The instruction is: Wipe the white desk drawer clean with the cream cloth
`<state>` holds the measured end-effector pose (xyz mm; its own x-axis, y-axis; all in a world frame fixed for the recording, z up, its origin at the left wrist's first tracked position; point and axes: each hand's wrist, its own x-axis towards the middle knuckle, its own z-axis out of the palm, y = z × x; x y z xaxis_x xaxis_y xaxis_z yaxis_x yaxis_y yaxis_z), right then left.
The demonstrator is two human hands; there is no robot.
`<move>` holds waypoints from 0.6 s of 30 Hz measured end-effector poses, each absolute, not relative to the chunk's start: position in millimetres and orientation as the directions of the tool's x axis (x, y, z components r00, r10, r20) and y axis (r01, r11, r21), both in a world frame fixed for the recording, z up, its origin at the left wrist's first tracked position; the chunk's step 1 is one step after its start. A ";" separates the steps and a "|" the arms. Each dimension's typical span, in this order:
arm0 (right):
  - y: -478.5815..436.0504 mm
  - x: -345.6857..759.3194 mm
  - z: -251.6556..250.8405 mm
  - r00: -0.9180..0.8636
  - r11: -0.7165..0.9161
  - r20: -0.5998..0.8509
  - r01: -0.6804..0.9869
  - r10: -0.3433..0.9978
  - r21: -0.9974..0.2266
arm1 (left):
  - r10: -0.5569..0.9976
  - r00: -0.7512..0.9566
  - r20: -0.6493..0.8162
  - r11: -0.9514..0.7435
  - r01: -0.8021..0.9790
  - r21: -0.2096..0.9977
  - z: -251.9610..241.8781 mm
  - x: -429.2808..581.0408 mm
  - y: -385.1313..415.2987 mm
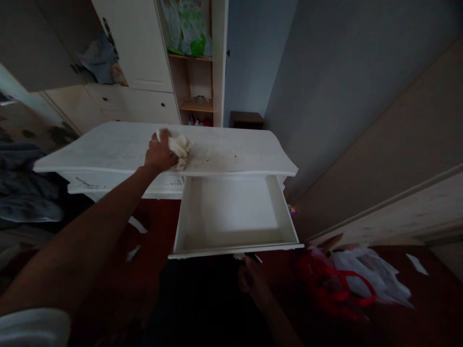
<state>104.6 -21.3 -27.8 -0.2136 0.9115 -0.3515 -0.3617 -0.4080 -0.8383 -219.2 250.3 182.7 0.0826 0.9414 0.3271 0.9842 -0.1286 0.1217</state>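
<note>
My left hand point(159, 152) grips a crumpled off-white cloth point(182, 148) and presses it on the top of a white dresser point(119, 147). Dark smudges and small specks show on the dresser top to the right of the cloth. Below it, a white drawer point(235, 249) is pulled out toward me, with nothing seen inside. My right hand point(253, 279) is just under the drawer's front edge, its fingers curled. A small dark piece with a pale edge shows at its fingertips; I cannot make out what it is.
A white wardrobe point(144, 48) with open shelves and plastic bags point(191, 29) stands behind the dresser. A red bag point(325, 284) and a white plastic bag point(372, 274) lie on the dark red floor at right. Grey fabric point(27, 183) is at far left.
</note>
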 end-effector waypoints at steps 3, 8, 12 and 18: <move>-23.5 110.8 -30.4 -0.197 -0.454 -0.410 -0.439 0.891 -0.776 | 0.915 -0.005 0.403 -0.090 0.972 0.217 181.0 -224.7 247.5; -21.9 110.5 -29.1 -0.260 -0.535 -0.472 -0.508 0.842 -0.675 | 0.919 -0.207 0.336 0.081 0.932 0.353 167.9 -233.2 253.1; -18.2 100.9 -21.7 -0.207 -0.465 -0.417 -0.427 0.885 -0.776 | 0.894 -0.323 0.311 0.201 0.909 0.366 159.7 -234.4 259.7; -19.0 85.9 -16.7 0.001 -0.277 -0.284 -0.213 0.959 -0.937 | 0.877 -0.347 0.332 0.211 0.900 0.382 157.3 -231.4 258.8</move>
<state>85.9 -19.0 -16.7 0.0011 0.9588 -0.2840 -0.2132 -0.2772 -0.9369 -231.4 258.8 157.3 -0.3470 0.8770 0.3323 0.8997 0.2112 0.3821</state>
